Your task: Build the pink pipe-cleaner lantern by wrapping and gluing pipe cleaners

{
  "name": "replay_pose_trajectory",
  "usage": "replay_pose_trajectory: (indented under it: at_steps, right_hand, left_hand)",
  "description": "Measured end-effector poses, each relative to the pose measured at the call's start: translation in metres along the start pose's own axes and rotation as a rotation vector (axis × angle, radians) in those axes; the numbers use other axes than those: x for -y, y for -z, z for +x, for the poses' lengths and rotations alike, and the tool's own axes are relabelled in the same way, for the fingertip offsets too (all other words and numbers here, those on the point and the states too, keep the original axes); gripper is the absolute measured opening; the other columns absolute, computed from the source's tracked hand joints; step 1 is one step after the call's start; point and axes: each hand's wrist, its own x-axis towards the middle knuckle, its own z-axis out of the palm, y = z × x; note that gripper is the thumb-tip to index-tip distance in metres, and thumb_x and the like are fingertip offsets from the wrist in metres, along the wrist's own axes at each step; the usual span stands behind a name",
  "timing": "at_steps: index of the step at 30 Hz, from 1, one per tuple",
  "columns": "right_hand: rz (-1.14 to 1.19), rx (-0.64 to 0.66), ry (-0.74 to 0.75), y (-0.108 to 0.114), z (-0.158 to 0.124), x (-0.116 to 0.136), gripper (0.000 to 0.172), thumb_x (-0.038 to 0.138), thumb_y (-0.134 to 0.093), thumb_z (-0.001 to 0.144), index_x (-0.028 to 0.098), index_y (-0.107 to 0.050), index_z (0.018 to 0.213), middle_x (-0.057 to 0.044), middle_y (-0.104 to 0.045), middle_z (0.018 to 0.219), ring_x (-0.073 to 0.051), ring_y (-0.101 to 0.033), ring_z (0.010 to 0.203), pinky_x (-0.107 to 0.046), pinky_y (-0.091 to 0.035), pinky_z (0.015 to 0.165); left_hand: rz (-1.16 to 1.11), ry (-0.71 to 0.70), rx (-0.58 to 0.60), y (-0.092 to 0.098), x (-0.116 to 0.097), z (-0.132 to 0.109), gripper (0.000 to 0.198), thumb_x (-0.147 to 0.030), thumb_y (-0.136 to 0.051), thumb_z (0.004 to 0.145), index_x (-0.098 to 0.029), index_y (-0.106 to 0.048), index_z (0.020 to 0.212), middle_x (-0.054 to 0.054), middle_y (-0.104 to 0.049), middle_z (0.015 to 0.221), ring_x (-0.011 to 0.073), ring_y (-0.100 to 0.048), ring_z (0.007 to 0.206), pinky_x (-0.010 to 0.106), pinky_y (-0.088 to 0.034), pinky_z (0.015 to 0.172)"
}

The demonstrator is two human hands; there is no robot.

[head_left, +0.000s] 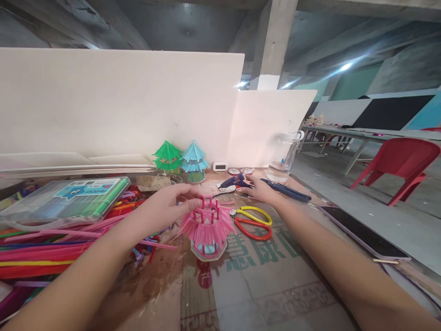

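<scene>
A small pink pavilion model (210, 230) made of pipe cleaners stands in front of me, with a fringed roof, upright pink posts on top and a pale octagonal base. My left hand (179, 200) is at its upper left side, thumb and fingers closed on its edge; the fingertips are partly hidden. Farther right, my right hand (262, 189) has its fingers around the handle of a dark blue glue gun (231, 182) lying on the table. Scissors-like cutters (253, 222) with yellow and red handles lie between the model and my right forearm.
Green (167, 158) and light blue pavilion models (194, 161) stand at the back beside a small digital clock (220, 166). Pipe cleaners (44, 253) and a marker case (69, 200) fill the left. Dark blue pliers (291, 191), a water jug (280, 158) and a phone (361, 232) are right.
</scene>
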Motion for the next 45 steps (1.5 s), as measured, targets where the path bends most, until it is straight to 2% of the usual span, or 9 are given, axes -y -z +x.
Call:
replay_pose_trajectory:
  at_steps: [5, 9, 13, 19, 23, 28, 33, 40, 45]
  right_hand:
    - [0.082, 0.009, 0.013, -0.028, 0.007, -0.010, 0.028, 0.026, -0.065, 0.087, 0.011, -0.062, 0.111, -0.011, -0.069, 0.108, -0.023, -0.065, 0.100, -0.040, -0.052, 0.088]
    - [0.137, -0.026, -0.004, -0.033, 0.013, -0.012, 0.029, 0.033, -0.059, 0.093, 0.015, -0.060, 0.116, -0.008, -0.063, 0.117, -0.021, -0.063, 0.101, -0.043, -0.054, 0.086]
    - [0.243, -0.088, -0.037, -0.017, 0.016, -0.010, 0.024, 0.032, -0.063, 0.089, 0.014, -0.063, 0.105, -0.007, -0.068, 0.098, -0.020, -0.065, 0.088, -0.038, -0.055, 0.079]
    - [0.449, -0.137, -0.109, 0.031, 0.008, 0.005, 0.029, 0.043, -0.064, 0.079, 0.015, -0.063, 0.080, -0.003, -0.062, 0.058, -0.018, -0.060, 0.054, -0.028, -0.045, 0.049]
    - [0.546, -0.073, -0.054, 0.058, -0.008, 0.022, 0.035, 0.051, -0.064, 0.075, 0.016, -0.065, 0.073, -0.005, -0.064, 0.056, -0.018, -0.060, 0.056, -0.027, -0.043, 0.049]
    - [0.635, 0.125, 0.132, 0.079, -0.027, 0.043, 0.032, 0.047, -0.072, 0.068, 0.016, -0.066, 0.074, -0.006, -0.068, 0.065, -0.017, -0.061, 0.061, -0.025, -0.041, 0.052]
    - [0.628, 0.283, 0.288, 0.086, -0.034, 0.050, 0.040, 0.055, -0.072, 0.070, 0.016, -0.065, 0.070, -0.003, -0.064, 0.065, -0.013, -0.055, 0.056, -0.026, -0.042, 0.053]
    - [0.566, 0.329, 0.402, 0.096, -0.042, 0.053, 0.048, 0.068, -0.064, 0.072, 0.020, -0.070, 0.070, -0.003, -0.068, 0.071, -0.016, -0.060, 0.067, -0.027, -0.045, 0.060]
    - [0.583, 0.409, 0.433, 0.098, -0.045, 0.057, 0.050, 0.069, -0.063, 0.073, 0.019, -0.071, 0.072, -0.003, -0.068, 0.069, -0.015, -0.058, 0.061, -0.026, -0.044, 0.055]
  left_hand:
    - [0.049, -0.022, -0.037, -0.003, -0.010, -0.002, 0.034, -0.054, -0.066, 0.074, -0.027, -0.076, 0.090, 0.004, -0.069, 0.112, 0.0257, -0.063, 0.103, 0.037, -0.049, 0.094]
    - [0.131, -0.131, -0.058, -0.008, -0.012, -0.006, 0.033, -0.048, -0.063, 0.079, -0.026, -0.074, 0.101, 0.005, -0.065, 0.117, 0.0258, -0.060, 0.110, 0.039, -0.045, 0.100]
    - [0.184, -0.161, -0.073, -0.012, -0.009, -0.008, 0.033, -0.042, -0.063, 0.081, -0.027, -0.069, 0.110, 0.005, -0.062, 0.122, 0.0246, -0.058, 0.114, 0.038, -0.044, 0.102]
    - [0.226, -0.194, -0.072, -0.014, -0.006, -0.007, 0.023, -0.045, -0.061, 0.084, -0.025, -0.070, 0.092, 0.004, -0.061, 0.117, 0.0244, -0.059, 0.111, 0.035, -0.047, 0.095]
    - [0.269, -0.235, -0.098, -0.016, -0.006, -0.008, 0.023, -0.043, -0.057, 0.087, -0.024, -0.071, 0.090, 0.004, -0.062, 0.116, 0.0231, -0.060, 0.106, 0.034, -0.048, 0.093]
    - [0.300, -0.268, -0.116, -0.017, -0.006, -0.009, 0.023, -0.039, -0.055, 0.089, -0.024, -0.071, 0.090, 0.004, -0.063, 0.114, 0.0221, -0.061, 0.103, 0.033, -0.049, 0.090]
    - [0.255, -0.231, -0.102, -0.015, -0.006, -0.009, 0.026, -0.043, -0.054, 0.089, -0.026, -0.074, 0.091, 0.004, -0.064, 0.114, 0.0235, -0.062, 0.105, 0.037, -0.050, 0.092]
    - [0.227, -0.198, -0.093, -0.017, -0.008, -0.009, 0.032, -0.051, -0.057, 0.086, -0.029, -0.074, 0.102, 0.004, -0.064, 0.118, 0.0246, -0.061, 0.107, 0.038, -0.049, 0.095]
    - [0.227, -0.177, -0.111, -0.016, -0.014, -0.011, 0.036, -0.050, -0.059, 0.085, -0.029, -0.070, 0.113, 0.004, -0.065, 0.120, 0.0257, -0.061, 0.110, 0.038, -0.047, 0.097]
